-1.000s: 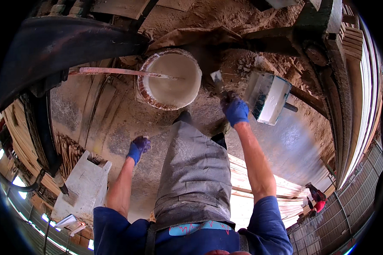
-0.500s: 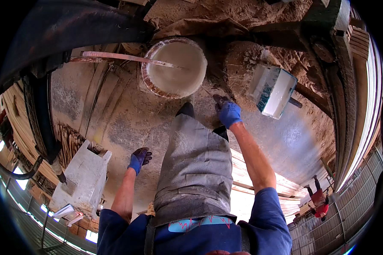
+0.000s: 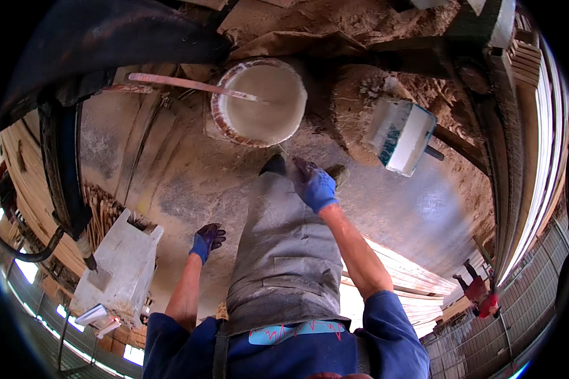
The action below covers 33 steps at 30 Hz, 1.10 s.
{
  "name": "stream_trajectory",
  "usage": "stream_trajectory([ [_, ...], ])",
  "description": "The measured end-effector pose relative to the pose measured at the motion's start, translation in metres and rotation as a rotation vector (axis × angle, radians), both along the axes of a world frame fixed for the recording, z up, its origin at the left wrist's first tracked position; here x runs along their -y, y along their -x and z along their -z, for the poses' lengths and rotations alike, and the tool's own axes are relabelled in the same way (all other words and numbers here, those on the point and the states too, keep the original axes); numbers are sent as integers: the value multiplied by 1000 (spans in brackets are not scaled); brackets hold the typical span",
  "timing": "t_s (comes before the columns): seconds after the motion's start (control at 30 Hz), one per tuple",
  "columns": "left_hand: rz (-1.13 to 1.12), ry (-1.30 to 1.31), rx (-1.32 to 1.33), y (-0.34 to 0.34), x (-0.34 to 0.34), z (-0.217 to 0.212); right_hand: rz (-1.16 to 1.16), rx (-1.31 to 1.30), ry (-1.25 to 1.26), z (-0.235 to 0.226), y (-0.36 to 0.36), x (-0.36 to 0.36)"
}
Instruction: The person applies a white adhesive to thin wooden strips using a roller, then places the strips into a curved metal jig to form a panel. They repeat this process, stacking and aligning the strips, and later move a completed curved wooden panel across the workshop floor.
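Note:
A round bucket (image 3: 300, 120) with a crusted rim holds a pale, creamy liquid and stands on the floor ahead of me. Across its left rim lies a long reddish stick (image 3: 177, 83), its tip in the liquid. My right hand (image 3: 315, 186), in a blue glove with dark fingers, is closed just short of the bucket, in front of my apron. From its fingers a thin rod-like thing (image 3: 284, 151) reaches toward the bucket's near rim; its kind is not clear. My left hand (image 3: 207, 242), gloved alike, hangs open at my left with nothing in it.
A teal-edged container (image 3: 406, 139) with white inside and a dark handle stands right of the bucket. A pale box-like stand (image 3: 117, 268) is at left. Stacked boards (image 3: 537, 158) line the right side. A person in red (image 3: 478, 289) is far off at right.
My right hand has swung left and slightly nearer to me, and the thin rod has moved left along the bucket's near rim with it. My left hand has hardly moved.

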State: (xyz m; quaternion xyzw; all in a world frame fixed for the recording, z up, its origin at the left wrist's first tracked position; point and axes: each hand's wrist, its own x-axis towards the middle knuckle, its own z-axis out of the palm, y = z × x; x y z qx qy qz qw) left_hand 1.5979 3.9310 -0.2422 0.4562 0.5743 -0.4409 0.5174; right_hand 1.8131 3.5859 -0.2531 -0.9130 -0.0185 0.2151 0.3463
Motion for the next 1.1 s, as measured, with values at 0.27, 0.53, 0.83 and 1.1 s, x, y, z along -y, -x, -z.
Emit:
stream_trajectory([
  [0.27,-59,17,25,25,-9,6,-30,-201,272,34,-19,4],
  [0.53,-117,42,-56,34,0,13,455,-145,63,14,-26,63],
  [0.83,-101,43,-16,-9,-9,4,425,-77,513,45,-78,85],
  [1.1,-142,19,27,-21,30,3,547,188,-72,-101,9,173],
])
